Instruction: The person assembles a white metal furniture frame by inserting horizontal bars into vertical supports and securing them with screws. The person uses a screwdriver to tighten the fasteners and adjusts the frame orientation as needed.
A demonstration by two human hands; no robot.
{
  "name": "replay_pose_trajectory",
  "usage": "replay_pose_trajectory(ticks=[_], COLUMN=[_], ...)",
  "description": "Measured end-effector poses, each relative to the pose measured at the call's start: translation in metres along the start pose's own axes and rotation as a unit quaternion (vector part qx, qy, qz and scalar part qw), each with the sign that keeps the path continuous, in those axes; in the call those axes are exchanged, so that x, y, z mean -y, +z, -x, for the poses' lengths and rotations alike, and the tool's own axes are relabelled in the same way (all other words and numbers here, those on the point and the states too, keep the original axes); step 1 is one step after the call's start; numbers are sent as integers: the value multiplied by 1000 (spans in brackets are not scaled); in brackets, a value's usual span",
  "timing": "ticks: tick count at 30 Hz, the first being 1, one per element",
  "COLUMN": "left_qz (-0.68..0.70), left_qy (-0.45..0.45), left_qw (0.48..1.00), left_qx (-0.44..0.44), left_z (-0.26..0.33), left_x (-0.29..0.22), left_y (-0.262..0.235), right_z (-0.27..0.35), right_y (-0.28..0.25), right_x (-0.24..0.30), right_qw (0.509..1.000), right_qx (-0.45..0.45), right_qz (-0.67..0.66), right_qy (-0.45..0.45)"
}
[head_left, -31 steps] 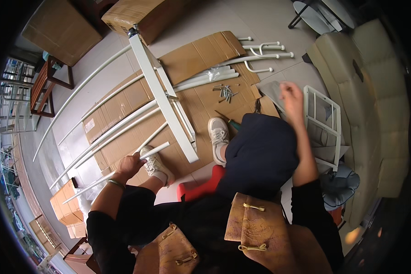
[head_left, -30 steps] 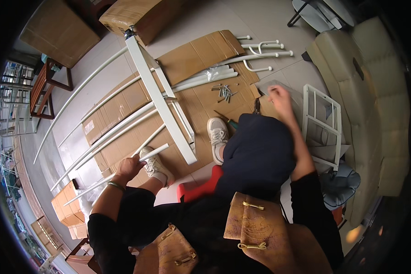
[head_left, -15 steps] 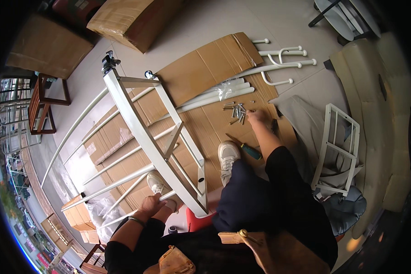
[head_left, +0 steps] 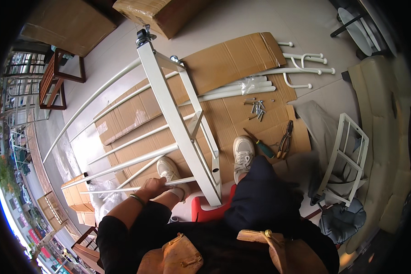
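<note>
White tube (head_left: 182, 181) sits gripped in the closed left hand (head_left: 153, 187), low over the floor by the person's left leg. One part runs out leftward past the fist; the other reaches the near part of a white metal frame (head_left: 171, 112), and whether it is fixed there cannot be told. What the right hand grips cannot be told either, as it is out of sight. Between the legs, a red piece (head_left: 203, 212) shows at the frame's near end. Just beyond the left hand is the left shoe (head_left: 168, 169); the right shoe (head_left: 243, 153) stands to the right of the frame. Near that shoe, a screwdriver (head_left: 259, 144) with a green handle lies beside pliers (head_left: 285, 139) on flattened cardboard (head_left: 233, 121). Past these tools lies a loose heap of screws (head_left: 259, 109). Farther off, wrapped white tubes (head_left: 237, 90) rest partly beside a cardboard flap (head_left: 235, 59), with hooked tubes (head_left: 306, 71) sticking out to the right. At the frame's far end is a wheel (head_left: 144, 36), near a carton (head_left: 162, 16).
</note>
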State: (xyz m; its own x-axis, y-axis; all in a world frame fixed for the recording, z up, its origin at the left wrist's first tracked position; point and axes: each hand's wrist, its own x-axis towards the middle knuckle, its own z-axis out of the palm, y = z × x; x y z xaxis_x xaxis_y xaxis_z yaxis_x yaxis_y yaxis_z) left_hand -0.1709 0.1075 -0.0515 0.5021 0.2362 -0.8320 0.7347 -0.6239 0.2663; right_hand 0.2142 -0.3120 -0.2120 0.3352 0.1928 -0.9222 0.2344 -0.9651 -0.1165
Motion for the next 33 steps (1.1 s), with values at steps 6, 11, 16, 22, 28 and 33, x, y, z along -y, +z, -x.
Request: replay_pose_trajectory(ticks=[6, 11, 16, 22, 28, 33], left_qz=[17, 37, 53, 52, 47, -42], left_qy=[20, 27, 49, 23, 134, 78], left_qw=[999, 999, 997, 998, 975, 970], left_qx=[-21, -7, -18, -33, -168, -227], left_z=[1, 0, -12, -21, 48, 102], left_x=[-4, -4, 2, 3, -2, -21], left_y=[-7, -2, -3, 8, 2, -44], right_z=[10, -42, -82, -92, -58, -21], right_y=[4, -19, -28, -23, -40, -94], right_x=[-9, 62, 103, 83, 31, -2], right_qw=[998, 978, 977, 972, 958, 930], right_qx=[-60, -186, -194, -197, -192, -243], right_qz=[18, 9, 62, 101, 154, 176], right_qy=[-27, -92, -64, -83, -145, -214])
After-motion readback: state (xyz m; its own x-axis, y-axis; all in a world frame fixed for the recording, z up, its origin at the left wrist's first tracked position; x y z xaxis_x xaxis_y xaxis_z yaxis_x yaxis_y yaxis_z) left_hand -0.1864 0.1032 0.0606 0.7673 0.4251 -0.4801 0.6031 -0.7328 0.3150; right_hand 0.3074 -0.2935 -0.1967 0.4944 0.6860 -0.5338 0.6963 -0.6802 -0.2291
